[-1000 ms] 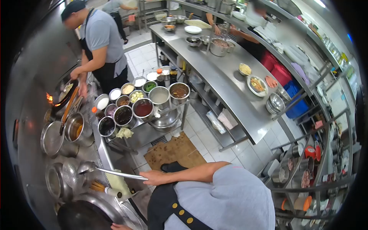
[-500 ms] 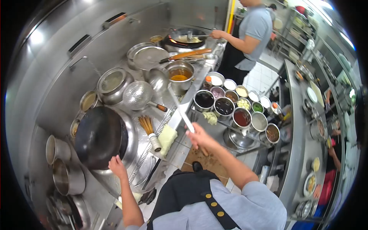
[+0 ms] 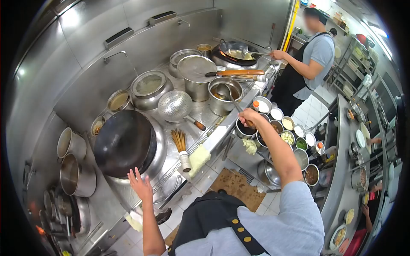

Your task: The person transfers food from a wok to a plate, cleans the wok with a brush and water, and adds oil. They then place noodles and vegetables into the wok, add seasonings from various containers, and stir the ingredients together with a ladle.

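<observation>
A long-handled ladle (image 3: 232,101) is in my right hand (image 3: 248,117), fingers wrapped round the handle. Its bowl sits inside a metal pot (image 3: 220,110) of brown liquid. My left hand (image 3: 139,184) is open, fingers spread, close to the near rim of a dark wok (image 3: 124,143) that is tilted on the burner. To the right of the wok lie a bamboo brush (image 3: 181,149) and a folded pale cloth (image 3: 198,161). A perforated strainer (image 3: 175,106) with a wooden handle rests behind them.
Seasoning containers (image 3: 301,158) stand on a rack to my right. Two metal pots (image 3: 78,175) sit at the left. A co-worker (image 3: 314,55) stirs a lit wok (image 3: 234,48) farther along the range. A long steel counter (image 3: 331,179) runs down the right side.
My right hand has moved forward, and the ladle bowl has gone down into the pot of brown liquid. My left hand has let go of the wok rim and spread its fingers.
</observation>
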Motion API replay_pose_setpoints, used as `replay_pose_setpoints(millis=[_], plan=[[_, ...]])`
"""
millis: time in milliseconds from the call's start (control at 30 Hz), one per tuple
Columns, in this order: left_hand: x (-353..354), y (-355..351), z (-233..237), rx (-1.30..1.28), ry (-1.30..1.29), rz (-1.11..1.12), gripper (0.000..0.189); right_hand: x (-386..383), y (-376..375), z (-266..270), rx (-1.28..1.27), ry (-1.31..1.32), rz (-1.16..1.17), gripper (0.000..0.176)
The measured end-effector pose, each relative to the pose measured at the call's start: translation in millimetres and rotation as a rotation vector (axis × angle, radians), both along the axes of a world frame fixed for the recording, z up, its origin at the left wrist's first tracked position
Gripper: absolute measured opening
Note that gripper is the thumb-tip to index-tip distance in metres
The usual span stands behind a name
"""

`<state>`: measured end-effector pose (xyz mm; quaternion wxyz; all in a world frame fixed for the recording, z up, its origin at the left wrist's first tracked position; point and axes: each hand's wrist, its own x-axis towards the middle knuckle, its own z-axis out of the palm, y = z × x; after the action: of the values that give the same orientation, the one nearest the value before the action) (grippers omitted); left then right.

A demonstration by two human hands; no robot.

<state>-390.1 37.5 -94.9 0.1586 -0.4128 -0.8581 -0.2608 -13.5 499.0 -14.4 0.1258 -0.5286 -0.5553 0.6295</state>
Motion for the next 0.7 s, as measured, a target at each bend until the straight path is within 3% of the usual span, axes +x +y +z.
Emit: replay_pose_setpoints(millis=[33, 100, 167, 233, 367, 433, 567, 633, 700], plan=[[-1.3, -0.5, 0.0, -0.010, -0.039, -0.003, 0.062, 1.1, -1.5, 2.4, 0.002, -0.001, 0.009, 0.017], [-2.5, -1.8, -0.1, -0.012, -0.084, 0.008, 0.064, 3.1, -8.6, 5.7, -0.303, 0.434, -0.212, 0.015], [-2.4, -4.5, 0.5, 0.024, -0.082, -0.043, 0.065, 1.1, -23.2, 12.6, -0.278, 0.468, -0.202, 0.016], [-2.9, -5.9, 0.1, 0.019, -0.080, -0.036, 0.066, -3.9, -35.6, 18.7, -0.081, 0.471, -0.284, 0.015], [-7.0, -7.5, -2.3, 0.009, -0.103, -0.037, 0.068, -12.5, -57.5, 41.8, -0.163, 0.711, -0.178, 0.016], [-9.7, -8.3, -5.8, 0.018, -0.090, -0.003, 0.071, -27.6, -77.3, 53.8, -0.292, 0.810, -0.034, 0.009], [-14.4, -6.8, -7.6, 0.059, -0.074, -0.086, 0.077, -94.9, -139.3, 56.5, -0.699, 1.066, 0.168, 0.021], [-22.5, -6.1, -9.4, -0.006, -0.160, -0.103, 0.075, -143.6, -168.8, 47.4, -0.834, 1.049, 0.241, 0.021], [-26.6, -3.7, -10.1, -0.042, -0.179, -0.057, 0.072, -190.2, -195.0, 39.2, -0.767, 0.888, 0.333, 0.017]])
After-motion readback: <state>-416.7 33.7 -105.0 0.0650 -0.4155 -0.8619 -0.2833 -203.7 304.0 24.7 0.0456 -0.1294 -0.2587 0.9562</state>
